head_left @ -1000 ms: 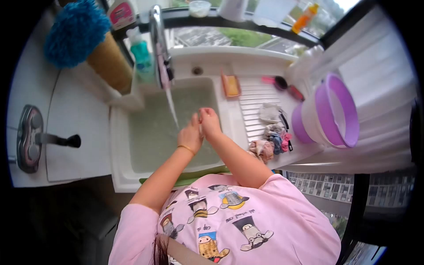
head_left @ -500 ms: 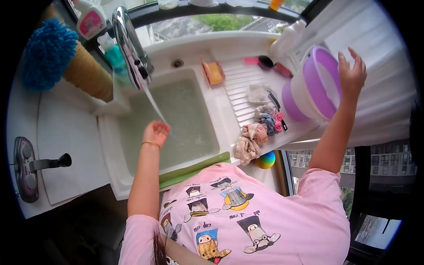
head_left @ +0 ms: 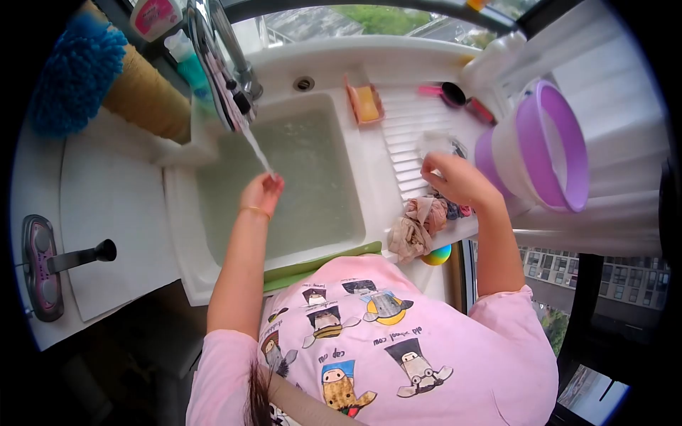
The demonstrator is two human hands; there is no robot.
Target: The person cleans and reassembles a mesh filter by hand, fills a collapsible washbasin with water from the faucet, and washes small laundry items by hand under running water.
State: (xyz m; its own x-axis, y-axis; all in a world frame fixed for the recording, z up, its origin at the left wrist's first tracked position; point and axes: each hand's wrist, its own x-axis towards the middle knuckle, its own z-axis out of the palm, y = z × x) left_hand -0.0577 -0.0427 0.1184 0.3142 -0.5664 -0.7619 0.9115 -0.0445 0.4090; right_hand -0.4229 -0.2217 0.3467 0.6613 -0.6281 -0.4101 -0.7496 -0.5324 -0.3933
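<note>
Head view: left hand (head_left: 263, 192) half-open at running water (head_left: 256, 150); right hand (head_left: 455, 177) curled, contents unclear, near bunched cloths (head_left: 425, 216), which a low sweep might knock down.

Two hands: one left (head_left: 261, 193), one right (head_left: 457, 179). Past the left hand: one tap (head_left: 239, 62), two bottles (head_left: 190, 69); under it: one sink (head_left: 369, 170). Beyond and between both hands: one soap (head_left: 366, 104) in one dish (head_left: 352, 94). Beyond the right hand: one black brush (head_left: 452, 94); to its right: one bucket (head_left: 506, 156); on its body side: one ball (head_left: 438, 254), and cloths (head_left: 419, 224) too bunched to count
</note>
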